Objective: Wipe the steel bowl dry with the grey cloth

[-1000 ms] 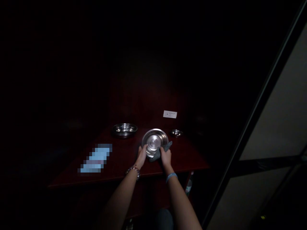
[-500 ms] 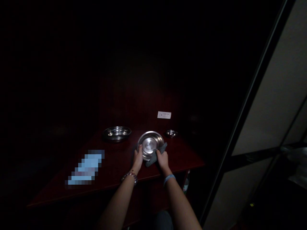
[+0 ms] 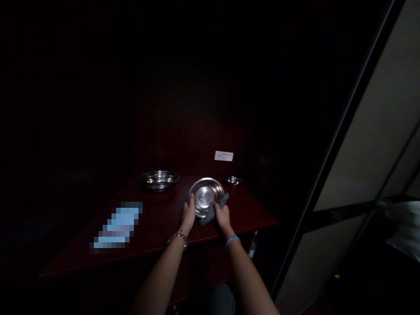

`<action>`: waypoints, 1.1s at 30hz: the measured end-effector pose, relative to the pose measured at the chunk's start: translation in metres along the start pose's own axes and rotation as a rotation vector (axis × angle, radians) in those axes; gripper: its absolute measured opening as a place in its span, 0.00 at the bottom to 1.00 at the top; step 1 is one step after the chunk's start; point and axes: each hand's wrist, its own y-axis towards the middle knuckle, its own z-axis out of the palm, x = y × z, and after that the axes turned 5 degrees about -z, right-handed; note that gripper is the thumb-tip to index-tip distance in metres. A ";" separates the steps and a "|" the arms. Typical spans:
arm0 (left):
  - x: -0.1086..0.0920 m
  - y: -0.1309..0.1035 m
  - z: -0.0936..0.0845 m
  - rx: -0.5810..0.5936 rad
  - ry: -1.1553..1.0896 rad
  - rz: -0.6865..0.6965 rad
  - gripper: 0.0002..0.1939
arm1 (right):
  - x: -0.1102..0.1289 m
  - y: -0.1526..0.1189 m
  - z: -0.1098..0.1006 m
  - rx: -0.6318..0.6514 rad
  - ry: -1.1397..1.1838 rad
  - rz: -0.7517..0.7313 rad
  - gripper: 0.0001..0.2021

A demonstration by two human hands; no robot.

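A round, shiny metal bowl [image 3: 204,195] is tilted with its inside facing me, over the dark red table [image 3: 157,227]. My left hand [image 3: 188,214] grips its left rim, thumb on the inner side. A grey cloth [image 3: 208,215] lies over the bowl's lower right rim, and my right hand [image 3: 222,215] is closed on it there. The fingers behind the bowl are hidden. Stacked metal dishes [image 3: 159,179] stand at the back left, and a small metal bowl [image 3: 233,181] sits at the back right.
A blurred, pale blue flat item [image 3: 120,225] lies on the table's left part. A white socket plate [image 3: 224,156] is on the back wall. Below the table's right edge stands a bottle [image 3: 252,249]. A pale panel [image 3: 357,144] with dark frame rises at right.
The whole view has shifted slightly, so the table and its objects appear a little higher. Both hands keep their hold on the bowl and cloth, with hardly any movement between them.
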 end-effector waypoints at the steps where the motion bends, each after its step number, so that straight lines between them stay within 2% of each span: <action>1: -0.001 -0.001 0.000 -0.010 -0.004 -0.017 0.29 | 0.000 0.000 0.000 -0.003 0.001 -0.001 0.16; 10: -0.009 -0.006 -0.001 -0.002 -0.018 0.008 0.22 | 0.003 0.000 0.001 -0.025 0.017 0.007 0.14; 15: -0.007 -0.002 -0.001 0.024 -0.084 0.073 0.19 | 0.002 0.000 0.003 -0.024 0.030 -0.002 0.15; 21: 0.001 0.002 -0.001 -0.011 -0.106 0.018 0.18 | 0.000 0.001 0.003 -0.014 0.030 0.003 0.16; 26: 0.002 0.000 -0.003 0.061 -0.172 0.047 0.16 | -0.002 0.002 0.004 -0.022 0.040 0.006 0.15; 33: -0.002 -0.001 -0.002 0.036 -0.220 -0.014 0.16 | -0.004 0.003 0.005 -0.038 0.032 0.026 0.16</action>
